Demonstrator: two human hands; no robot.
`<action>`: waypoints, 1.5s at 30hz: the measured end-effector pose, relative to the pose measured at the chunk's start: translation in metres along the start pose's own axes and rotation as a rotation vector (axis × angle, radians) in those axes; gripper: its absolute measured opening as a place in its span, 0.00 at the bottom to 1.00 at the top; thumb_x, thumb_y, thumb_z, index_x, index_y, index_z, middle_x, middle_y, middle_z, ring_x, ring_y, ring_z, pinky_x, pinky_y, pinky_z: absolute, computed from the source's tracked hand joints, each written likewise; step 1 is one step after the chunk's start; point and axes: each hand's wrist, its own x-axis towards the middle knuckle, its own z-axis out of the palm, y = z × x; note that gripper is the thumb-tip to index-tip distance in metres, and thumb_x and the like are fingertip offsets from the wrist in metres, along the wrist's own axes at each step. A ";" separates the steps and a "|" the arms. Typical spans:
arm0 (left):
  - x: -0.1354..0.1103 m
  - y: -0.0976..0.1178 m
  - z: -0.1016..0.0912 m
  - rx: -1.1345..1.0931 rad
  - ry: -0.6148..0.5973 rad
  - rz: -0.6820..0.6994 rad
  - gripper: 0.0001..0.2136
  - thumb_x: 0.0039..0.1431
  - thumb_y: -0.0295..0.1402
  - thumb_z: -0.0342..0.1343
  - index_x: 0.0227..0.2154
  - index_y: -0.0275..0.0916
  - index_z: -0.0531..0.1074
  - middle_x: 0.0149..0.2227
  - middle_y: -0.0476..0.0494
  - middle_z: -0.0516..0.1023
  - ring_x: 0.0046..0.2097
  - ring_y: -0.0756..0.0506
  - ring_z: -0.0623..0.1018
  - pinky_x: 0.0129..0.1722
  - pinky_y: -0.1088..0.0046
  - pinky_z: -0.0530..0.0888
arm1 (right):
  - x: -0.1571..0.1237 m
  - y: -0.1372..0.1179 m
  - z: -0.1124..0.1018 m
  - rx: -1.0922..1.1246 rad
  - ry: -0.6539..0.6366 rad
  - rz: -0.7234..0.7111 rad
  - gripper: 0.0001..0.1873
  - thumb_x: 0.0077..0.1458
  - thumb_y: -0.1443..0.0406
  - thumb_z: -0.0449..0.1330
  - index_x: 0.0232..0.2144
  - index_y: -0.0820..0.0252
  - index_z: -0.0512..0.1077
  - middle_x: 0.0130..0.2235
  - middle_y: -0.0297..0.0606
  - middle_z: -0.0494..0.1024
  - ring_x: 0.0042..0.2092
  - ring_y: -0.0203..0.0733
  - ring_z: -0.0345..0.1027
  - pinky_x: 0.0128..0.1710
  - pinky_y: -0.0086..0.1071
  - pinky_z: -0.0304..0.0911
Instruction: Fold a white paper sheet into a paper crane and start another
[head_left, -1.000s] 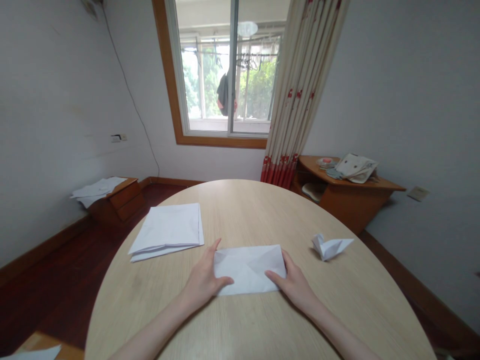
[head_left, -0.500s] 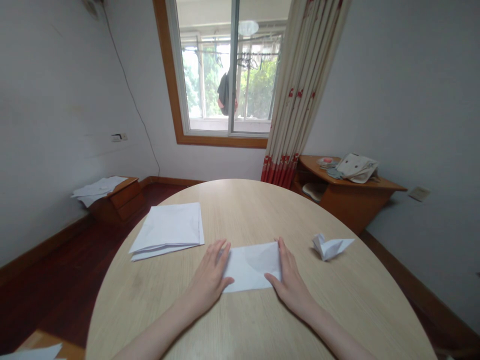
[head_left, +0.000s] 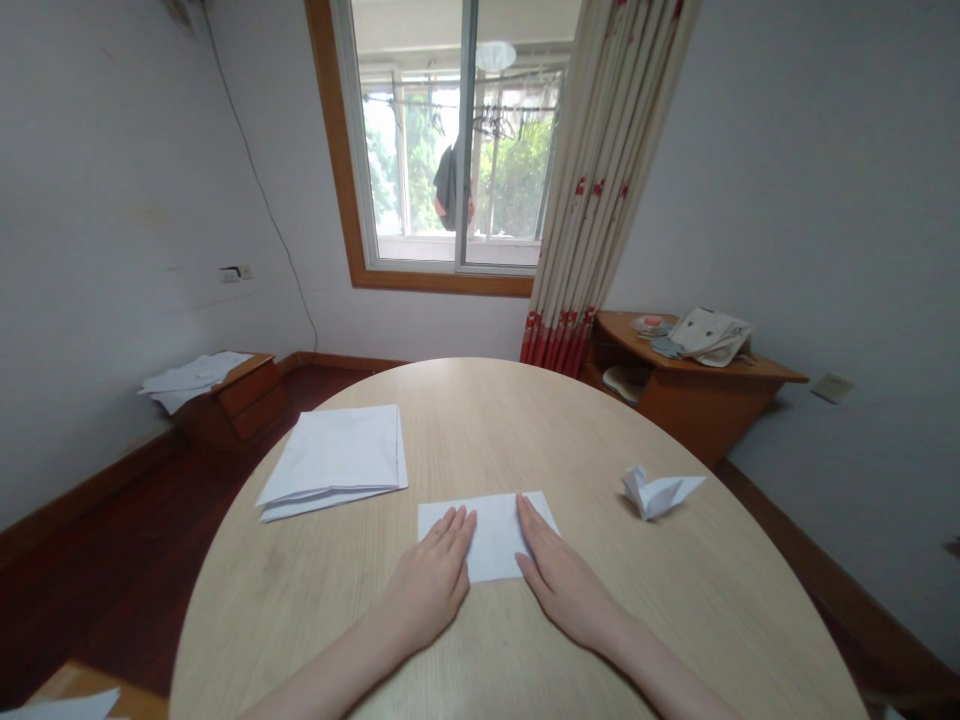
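A folded white sheet of paper lies on the round wooden table straight in front of me. My left hand lies flat on its left part, fingers stretched out and together. On its right part my right hand presses down flat in the same way. The two hands sit close side by side, with a strip of the paper showing between them. Neither hand holds anything.
A stack of white paper sheets lies on the table to the left. A folded paper bird stands near the right edge. A low cabinet with papers is at the left wall, and a corner desk with a bag at the right.
Both hands have slid inward from the outer ends of the paper toward its middle and now lie flat on it. The paper looks flatter.
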 end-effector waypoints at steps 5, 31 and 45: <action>0.001 0.010 0.008 0.092 0.082 -0.055 0.22 0.64 0.36 0.46 0.58 0.32 0.60 0.60 0.30 0.62 0.62 0.35 0.60 0.58 0.52 0.63 | 0.000 -0.011 0.003 -0.023 -0.052 0.051 0.33 0.64 0.60 0.44 0.66 0.63 0.37 0.66 0.48 0.47 0.66 0.48 0.39 0.63 0.50 0.46; 0.011 0.009 -0.021 -0.070 -0.002 -0.164 0.25 0.54 0.41 0.60 0.55 0.43 0.65 0.57 0.39 0.66 0.55 0.36 0.64 0.53 0.55 0.62 | 0.011 -0.030 -0.012 -0.004 -0.196 0.290 0.37 0.58 0.56 0.52 0.64 0.66 0.48 0.67 0.44 0.43 0.67 0.43 0.30 0.66 0.43 0.32; 0.010 -0.020 -0.043 -0.252 -0.224 -0.031 0.27 0.57 0.42 0.59 0.59 0.48 0.62 0.60 0.42 0.61 0.59 0.36 0.58 0.58 0.54 0.55 | 0.009 -0.021 -0.020 0.093 -0.223 0.313 0.34 0.56 0.63 0.51 0.64 0.60 0.50 0.67 0.39 0.39 0.67 0.41 0.23 0.65 0.46 0.24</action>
